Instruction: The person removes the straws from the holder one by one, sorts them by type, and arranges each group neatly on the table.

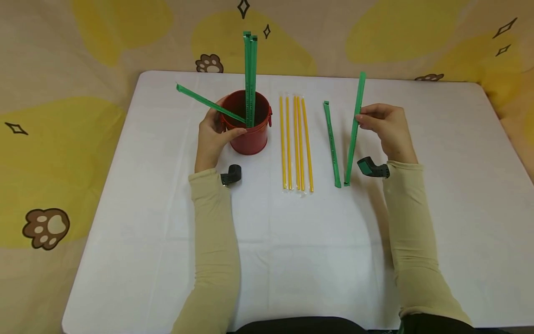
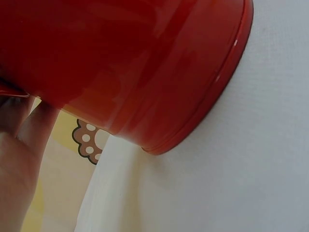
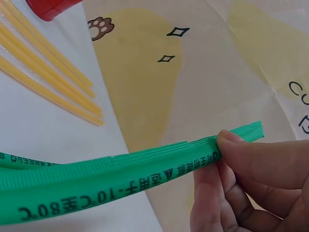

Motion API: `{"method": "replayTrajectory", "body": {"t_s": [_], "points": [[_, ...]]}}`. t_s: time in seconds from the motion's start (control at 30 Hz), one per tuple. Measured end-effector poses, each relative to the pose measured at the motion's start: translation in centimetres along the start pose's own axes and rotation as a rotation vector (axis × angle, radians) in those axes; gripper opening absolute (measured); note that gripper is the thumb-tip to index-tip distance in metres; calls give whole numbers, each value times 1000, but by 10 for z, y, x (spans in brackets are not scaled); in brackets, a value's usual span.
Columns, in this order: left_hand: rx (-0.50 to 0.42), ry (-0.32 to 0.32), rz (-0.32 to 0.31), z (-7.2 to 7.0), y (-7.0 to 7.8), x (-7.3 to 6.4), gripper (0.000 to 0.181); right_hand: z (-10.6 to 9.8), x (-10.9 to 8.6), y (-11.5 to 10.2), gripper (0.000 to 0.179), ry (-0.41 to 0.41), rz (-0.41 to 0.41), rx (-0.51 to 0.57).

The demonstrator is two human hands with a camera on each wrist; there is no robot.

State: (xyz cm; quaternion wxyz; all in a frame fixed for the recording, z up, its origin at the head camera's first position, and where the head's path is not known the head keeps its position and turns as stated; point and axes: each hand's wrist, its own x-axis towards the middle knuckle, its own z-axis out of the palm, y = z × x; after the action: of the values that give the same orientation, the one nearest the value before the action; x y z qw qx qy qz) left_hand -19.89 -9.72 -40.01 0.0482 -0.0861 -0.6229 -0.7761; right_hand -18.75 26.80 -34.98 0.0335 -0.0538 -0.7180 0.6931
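Head view: your right hand (image 1: 388,127) pinches a green wrapped straw (image 1: 352,144) in its fingers, over the white bench (image 1: 308,260). Another green straw (image 1: 332,144) lies near it. Your left hand (image 1: 210,141) has its fingers curled round the red pail (image 1: 250,144), where more green straws (image 1: 253,69) stick out. Five yellow straws (image 1: 300,144) lie between the pail and the lying green one.

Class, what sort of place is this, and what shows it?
Probably a simple indoor workspace: a white table, a patterned cloth behind it, and green-wrapped straws in a red bucket.
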Motion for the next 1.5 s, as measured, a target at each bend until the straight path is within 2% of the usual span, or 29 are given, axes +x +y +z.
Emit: {"method": "replayTrajectory", "body": {"t_s": [0.23, 0.47, 0.7, 0.9, 1.03, 1.2, 1.5], "points": [[23, -9, 39, -1, 0, -1, 70, 1, 8, 9, 6, -5, 25, 17], [9, 1, -8, 0, 1, 0, 68, -2, 18, 21, 6, 9, 98, -53], [12, 1, -4, -1, 1, 0, 69, -3, 29, 34, 5, -7, 177, -132], [21, -1, -4, -1, 1, -1, 69, -3, 33, 42, 7, -2, 228, -112], [41, -1, 10, -1, 1, -1, 69, -4, 32, 46, 5, 15, 242, -117], [47, -4, 26, 0, -1, -1, 68, -4, 32, 51, 6, 25, 237, -178], [42, -1, 30, -1, -2, -1, 68, -3, 34, 55, 6, 17, 241, -184]]}}
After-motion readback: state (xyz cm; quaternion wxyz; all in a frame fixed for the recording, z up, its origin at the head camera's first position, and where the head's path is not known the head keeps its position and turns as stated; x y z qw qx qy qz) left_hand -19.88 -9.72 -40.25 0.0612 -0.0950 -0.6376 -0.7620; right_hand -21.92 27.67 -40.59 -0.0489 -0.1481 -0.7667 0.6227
